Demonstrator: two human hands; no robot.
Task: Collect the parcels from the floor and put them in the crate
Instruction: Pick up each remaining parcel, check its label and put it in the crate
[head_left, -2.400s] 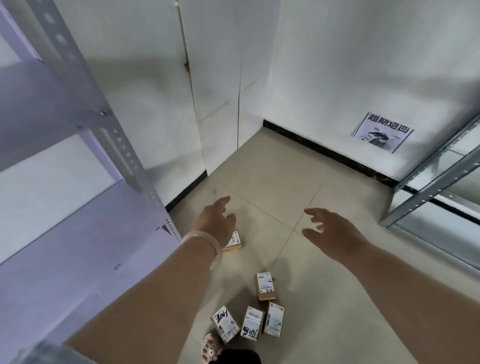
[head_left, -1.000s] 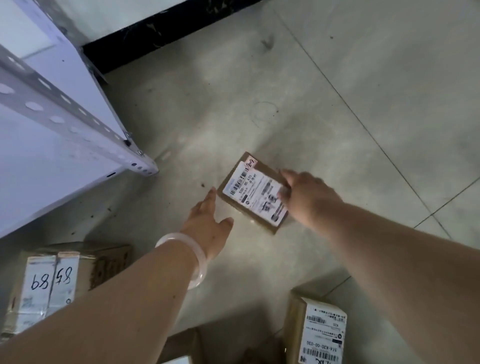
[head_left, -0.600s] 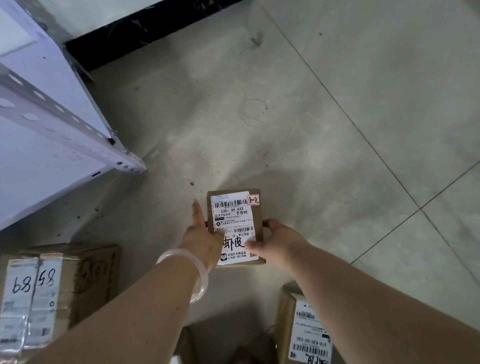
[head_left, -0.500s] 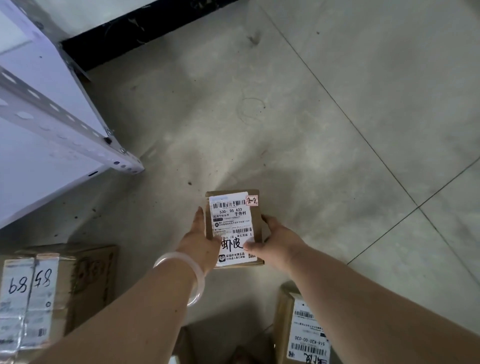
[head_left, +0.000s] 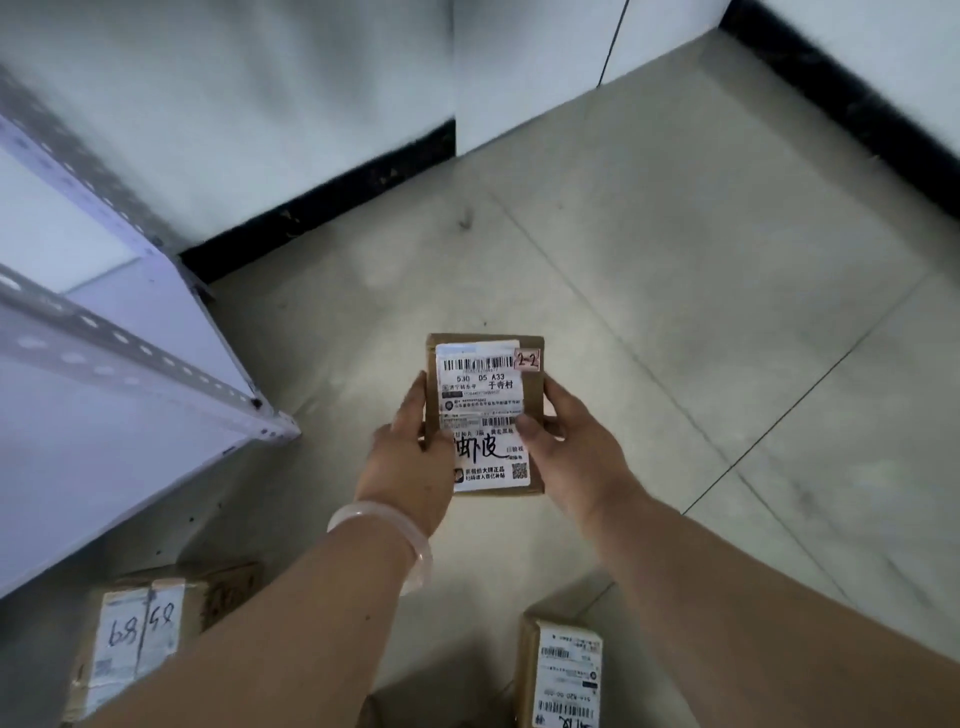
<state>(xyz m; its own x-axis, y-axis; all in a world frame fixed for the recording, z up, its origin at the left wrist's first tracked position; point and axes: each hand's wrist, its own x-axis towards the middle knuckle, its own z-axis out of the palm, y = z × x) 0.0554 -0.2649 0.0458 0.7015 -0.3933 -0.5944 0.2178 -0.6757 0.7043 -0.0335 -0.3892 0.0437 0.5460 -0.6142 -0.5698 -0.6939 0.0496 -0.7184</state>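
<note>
A small brown cardboard parcel (head_left: 485, 395) with a white shipping label and a pink "2-2" tag is held up above the floor, label facing me. My left hand (head_left: 410, 462), with a pale bangle on its wrist, grips the parcel's left edge. My right hand (head_left: 576, 457) grips its right edge, thumb on the label. Another labelled parcel (head_left: 563, 670) lies on the floor at the bottom right of centre. A larger box (head_left: 140, 639) marked with handwritten numbers sits on the floor at the bottom left. No crate is in view.
A metal shelving unit (head_left: 104, 374) with perforated posts stands at the left, its corner foot near the parcel. White walls with a black skirting board (head_left: 322, 208) enclose the corner ahead. Tiled floor (head_left: 727, 312) spreads to the right.
Both hands took the parcel off the floor, turned its label toward me and raised it. The view has pulled back and now shows the wall and skirting.
</note>
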